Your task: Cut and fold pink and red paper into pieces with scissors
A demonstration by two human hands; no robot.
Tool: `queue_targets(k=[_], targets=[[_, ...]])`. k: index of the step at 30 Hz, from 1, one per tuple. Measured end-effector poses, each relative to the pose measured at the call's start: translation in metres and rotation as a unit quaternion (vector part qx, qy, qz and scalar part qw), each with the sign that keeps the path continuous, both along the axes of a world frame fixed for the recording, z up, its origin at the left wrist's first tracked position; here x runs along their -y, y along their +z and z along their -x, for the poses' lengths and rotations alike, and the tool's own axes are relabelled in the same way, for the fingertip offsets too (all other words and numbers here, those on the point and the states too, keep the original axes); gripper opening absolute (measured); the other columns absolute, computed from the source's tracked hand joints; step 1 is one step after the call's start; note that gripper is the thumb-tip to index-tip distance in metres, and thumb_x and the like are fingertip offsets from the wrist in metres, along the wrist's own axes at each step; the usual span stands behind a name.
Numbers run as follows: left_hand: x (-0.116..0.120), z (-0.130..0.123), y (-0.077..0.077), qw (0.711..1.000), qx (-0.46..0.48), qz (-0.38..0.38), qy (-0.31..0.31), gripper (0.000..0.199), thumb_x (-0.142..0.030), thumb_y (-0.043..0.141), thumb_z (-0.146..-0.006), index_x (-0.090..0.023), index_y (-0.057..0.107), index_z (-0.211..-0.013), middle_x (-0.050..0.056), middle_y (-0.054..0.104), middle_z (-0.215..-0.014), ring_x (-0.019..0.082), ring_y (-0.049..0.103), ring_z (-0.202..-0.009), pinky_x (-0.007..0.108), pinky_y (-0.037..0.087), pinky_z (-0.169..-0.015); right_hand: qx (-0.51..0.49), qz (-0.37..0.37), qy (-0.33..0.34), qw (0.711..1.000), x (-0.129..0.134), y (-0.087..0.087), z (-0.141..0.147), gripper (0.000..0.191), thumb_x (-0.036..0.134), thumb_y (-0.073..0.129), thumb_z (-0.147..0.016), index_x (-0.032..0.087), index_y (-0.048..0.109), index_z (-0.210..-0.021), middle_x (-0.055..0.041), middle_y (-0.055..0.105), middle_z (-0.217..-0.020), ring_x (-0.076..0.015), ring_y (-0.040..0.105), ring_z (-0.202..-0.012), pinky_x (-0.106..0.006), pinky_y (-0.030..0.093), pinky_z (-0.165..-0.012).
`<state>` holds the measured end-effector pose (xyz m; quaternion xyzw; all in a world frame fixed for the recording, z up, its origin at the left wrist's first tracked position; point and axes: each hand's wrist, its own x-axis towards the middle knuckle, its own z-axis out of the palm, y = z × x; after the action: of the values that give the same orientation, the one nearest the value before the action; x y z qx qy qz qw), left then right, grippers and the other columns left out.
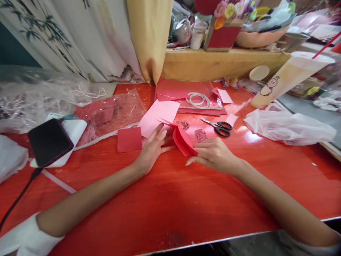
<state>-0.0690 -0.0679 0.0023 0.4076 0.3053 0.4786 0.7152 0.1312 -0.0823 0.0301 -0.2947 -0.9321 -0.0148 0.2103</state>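
A bent piece of red paper (183, 140) is gripped at its lower right edge by my right hand (214, 153), its thumb beneath. My left hand (152, 149) has its fingers spread at the left side of that paper; whether they touch it I cannot tell. Behind the left fingers lies a light pink sheet (157, 115), with a small red paper square (129, 139) to the left. Black-handled scissors (221, 127) rest partly open beyond my right hand, near two patches of dark red bits (200, 135).
At the back lie red sheets (176, 89) with a coil of white cord (198, 100). A tilted drink cup (285, 83) and a white plastic bag (289, 128) are on the right. On the left are a black phone-like device (50, 142), its cable, and clear plastic bags (112, 110).
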Motion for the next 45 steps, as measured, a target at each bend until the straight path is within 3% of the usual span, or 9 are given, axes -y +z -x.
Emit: queue_targets(k=[7, 11, 15, 19, 22, 27, 32, 35, 45], targets=[[-0.001, 0.000, -0.006, 0.994, -0.084, -0.064, 0.015, 0.057, -0.013, 0.058, -0.074, -0.026, 0.042, -0.127, 0.006, 0.050, -0.127, 0.024, 0.045, -0.119, 0.037, 0.043, -0.094, -0.042, 0.020, 0.015, 0.999, 0.000, -0.005, 0.003, 0.050, 0.044, 0.041, -0.089, 0.016, 0.048, -0.049, 0.0033, 0.039, -0.044, -0.0066, 0.033, -0.039, -0.024, 0.022, -0.044], [0.000, -0.001, -0.008, 0.994, -0.077, -0.063, 0.037, 0.055, -0.011, 0.056, -0.074, -0.025, 0.043, -0.126, 0.006, 0.050, -0.129, 0.023, 0.048, -0.117, 0.037, 0.043, -0.094, -0.202, 0.022, -0.121, 0.972, -0.003, -0.004, 0.000, 0.050, 0.039, 0.048, -0.087, 0.017, 0.035, -0.044, 0.0045, 0.031, -0.042, -0.0061, 0.027, -0.038, -0.024, 0.021, -0.042], [0.000, -0.001, -0.004, 0.994, -0.050, -0.054, 0.076, 0.054, -0.007, 0.058, -0.072, -0.023, 0.043, -0.121, 0.006, 0.056, -0.121, 0.022, 0.053, -0.111, 0.037, 0.044, -0.092, -0.427, 0.102, -0.303, 0.846, -0.018, -0.009, -0.013, 0.038, 0.042, 0.048, -0.085, 0.020, 0.043, -0.054, 0.0023, 0.042, -0.049, -0.0098, 0.040, -0.045, -0.025, 0.029, -0.044], [-0.001, 0.000, 0.000, 0.995, -0.028, -0.062, 0.069, 0.047, -0.006, 0.057, -0.073, -0.021, 0.045, -0.116, 0.006, 0.060, -0.113, 0.020, 0.055, -0.108, 0.038, 0.041, -0.095, -0.601, 0.224, -0.266, 0.719, -0.039, -0.021, -0.026, 0.018, 0.042, 0.048, -0.084, 0.027, 0.056, -0.089, -0.0009, 0.061, -0.078, -0.0143, 0.057, -0.058, -0.029, 0.044, -0.050], [-0.001, 0.000, 0.000, 0.997, -0.027, -0.054, 0.051, 0.050, -0.008, 0.058, -0.074, -0.021, 0.043, -0.120, 0.006, 0.062, -0.106, 0.019, 0.056, -0.103, 0.039, 0.041, -0.095, -0.639, 0.267, -0.232, 0.683, -0.045, -0.026, -0.030, 0.020, 0.040, 0.047, -0.084, 0.031, 0.054, -0.100, -0.0013, 0.061, -0.104, -0.0163, 0.062, -0.077, -0.031, 0.050, -0.059], [-0.001, 0.000, -0.002, 0.997, -0.035, -0.042, 0.049, 0.050, -0.014, 0.060, -0.075, -0.021, 0.042, -0.121, 0.005, 0.060, -0.102, 0.019, 0.056, -0.100, 0.040, 0.045, -0.090, -0.634, 0.297, -0.213, 0.681, -0.044, -0.022, -0.031, 0.020, 0.038, 0.045, -0.085, 0.032, 0.053, -0.103, -0.0001, 0.056, -0.119, -0.0166, 0.061, -0.094, -0.032, 0.051, -0.071], [-0.001, 0.000, 0.000, 0.997, -0.021, -0.028, 0.072, 0.034, -0.025, 0.057, -0.079, -0.021, 0.048, -0.112, 0.006, 0.055, -0.113, 0.020, 0.055, -0.102, 0.038, 0.047, -0.085, -0.552, 0.260, -0.239, 0.756, -0.047, -0.020, -0.038, 0.034, 0.048, 0.039, -0.086, 0.032, 0.048, -0.115, -0.0025, 0.052, -0.127, -0.0216, 0.055, -0.108, -0.033, 0.052, -0.069], [-0.002, 0.002, 0.003, 0.998, 0.007, -0.001, 0.067, 0.031, -0.033, 0.050, -0.083, -0.021, 0.049, -0.111, 0.007, 0.055, -0.115, 0.019, 0.057, -0.097, 0.039, 0.046, -0.086, -0.529, 0.245, -0.236, 0.778, -0.048, -0.019, -0.041, 0.041, 0.053, 0.038, -0.085, 0.031, 0.047, -0.118, -0.0035, 0.052, -0.127, -0.0232, 0.055, -0.108, -0.033, 0.052, -0.067], [-0.001, 0.002, -0.006, 0.994, -0.100, -0.030, 0.036, 0.040, -0.026, 0.062, -0.076, -0.024, 0.052, -0.115, 0.004, 0.055, -0.113, 0.017, 0.048, -0.110, 0.030, 0.036, -0.096, -0.552, 0.296, -0.198, 0.754, -0.042, -0.015, -0.034, 0.033, 0.049, 0.048, -0.082, 0.031, 0.056, -0.109, -0.0016, 0.061, -0.114, -0.0218, 0.060, -0.099, -0.034, 0.051, -0.070]])
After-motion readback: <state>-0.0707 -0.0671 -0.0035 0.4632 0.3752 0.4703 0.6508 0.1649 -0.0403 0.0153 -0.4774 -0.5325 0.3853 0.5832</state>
